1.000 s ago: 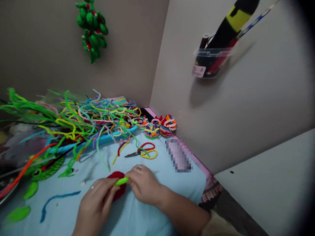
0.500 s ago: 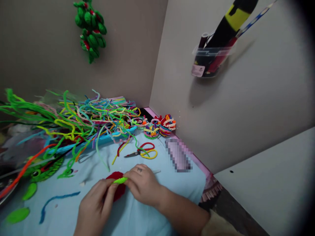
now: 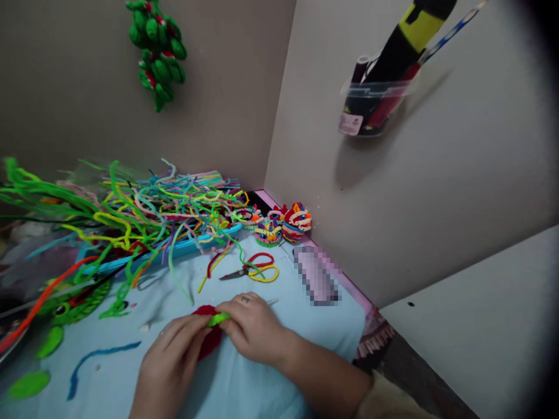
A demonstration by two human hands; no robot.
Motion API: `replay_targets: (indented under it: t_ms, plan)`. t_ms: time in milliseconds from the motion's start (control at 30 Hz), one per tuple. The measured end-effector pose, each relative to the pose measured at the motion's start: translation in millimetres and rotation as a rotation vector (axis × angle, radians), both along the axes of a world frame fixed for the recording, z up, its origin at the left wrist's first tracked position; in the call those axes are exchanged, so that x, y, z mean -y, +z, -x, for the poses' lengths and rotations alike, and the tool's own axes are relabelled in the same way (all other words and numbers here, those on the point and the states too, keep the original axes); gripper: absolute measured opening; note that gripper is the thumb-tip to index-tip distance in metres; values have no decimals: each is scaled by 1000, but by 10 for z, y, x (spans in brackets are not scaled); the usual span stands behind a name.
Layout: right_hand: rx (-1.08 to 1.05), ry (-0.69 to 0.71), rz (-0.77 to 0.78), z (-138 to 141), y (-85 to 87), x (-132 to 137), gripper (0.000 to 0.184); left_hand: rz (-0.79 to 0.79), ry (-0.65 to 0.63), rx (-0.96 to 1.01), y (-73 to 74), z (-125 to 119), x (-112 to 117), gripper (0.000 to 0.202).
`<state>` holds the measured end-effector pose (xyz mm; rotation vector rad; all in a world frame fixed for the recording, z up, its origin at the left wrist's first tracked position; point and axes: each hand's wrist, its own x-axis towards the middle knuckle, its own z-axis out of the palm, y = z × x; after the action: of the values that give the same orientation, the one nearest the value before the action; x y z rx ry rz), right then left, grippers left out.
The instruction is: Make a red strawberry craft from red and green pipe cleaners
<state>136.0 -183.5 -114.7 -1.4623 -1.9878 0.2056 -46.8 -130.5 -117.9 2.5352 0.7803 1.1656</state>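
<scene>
Hands first: both narrowed to a pinch, fingertips close together. My left hand (image 3: pixel 172 352) holds one end of a short bright-green fuzzy piece (image 3: pixel 218 319), and my right hand (image 3: pixel 253 329) grips the other end. The piece sits between them, low in the middle of my view, just over a red fuzzy disc (image 3: pixel 208 346). Cannot tell whether green and red are joined, or whether my left fingers also hold the disc; knuckles hide it.

Step in hand, as I judge it: shaping the green piece by fingertip, probably a bend or twist. Next move calls for one end kept firm while the other is worked, with even tension so the fuzz does not slip.

Around the hands: a pale thin rod (image 3: pixel 272 301) beyond my right knuckles, use unclear. On the light-blue cloth (image 3: pixel 244 384), a blue pipe cleaner (image 3: pixel 94 355) and two green ovals, one lower (image 3: pixel 29 384), one upper (image 3: pixel 50 342). Scissors (image 3: pixel 246 270), one handle loop red, one yellow, lie ahead of me, blades apart.

Further out: a blue tray (image 3: pixel 187 248) under a heap of pipe cleaners (image 3: pixel 152 203); striped figures (image 3: pixel 297 222) by the corner.

Writing: a pale label (image 3: pixel 350 124) on the clear cup (image 3: pixel 379 88) on the wall bears dark marks, too small to read. Pixelated patch (image 3: pixel 317 276) gives nothing. No brand legible.
</scene>
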Motion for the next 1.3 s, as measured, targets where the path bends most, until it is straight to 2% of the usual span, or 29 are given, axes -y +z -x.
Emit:
replay_targets:
  t_ms: [267, 733, 900, 1100, 1300]
  plan:
    - [-4, 15, -9, 7, -10, -8, 17, 10, 62, -53, -18, -33, 13, 19]
    - [98, 10, -114, 38, 53, 29, 16, -65, 129, -55, 74, -58, 84, 21]
    - [38, 12, -128, 50, 37, 40, 16, -54, 126, -34, 53, -47, 77, 21]
    - [69, 3, -137, 22, 42, 40, 15, -54, 94, -44, -4, -36, 55, 23]
    - [134, 21, -159, 21, 71, 48, 19, -106, 33, -40, 50, -38, 29, 14]
